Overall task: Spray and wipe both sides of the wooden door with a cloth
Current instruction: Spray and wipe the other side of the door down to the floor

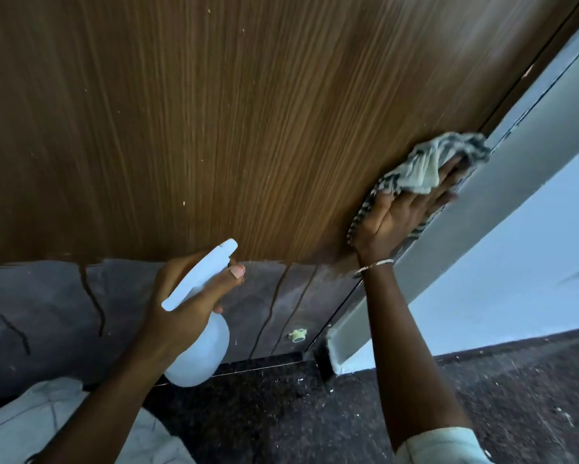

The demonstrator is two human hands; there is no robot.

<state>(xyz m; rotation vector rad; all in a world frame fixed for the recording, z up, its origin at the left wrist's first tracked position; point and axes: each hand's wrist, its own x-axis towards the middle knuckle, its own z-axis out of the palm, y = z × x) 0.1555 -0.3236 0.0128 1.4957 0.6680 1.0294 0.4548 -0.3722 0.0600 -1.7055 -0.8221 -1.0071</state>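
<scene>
Across the top of the frame, the big brown wooden door (pixel 214 112) shows thin streaky lines. Its bottom part is a dull grey strip (pixel 47 296) with dark drips running down. At the right edge, the right hand (pixel 402 216) lies flat, fingers straight, pressing a crumpled white-and-black striped cloth (pixel 425 165) on the door. In the lower middle, the left hand (pixel 184 296) grips a cloudy white plastic spray bottle (pixel 201 356); what is inside cannot be told.
</scene>
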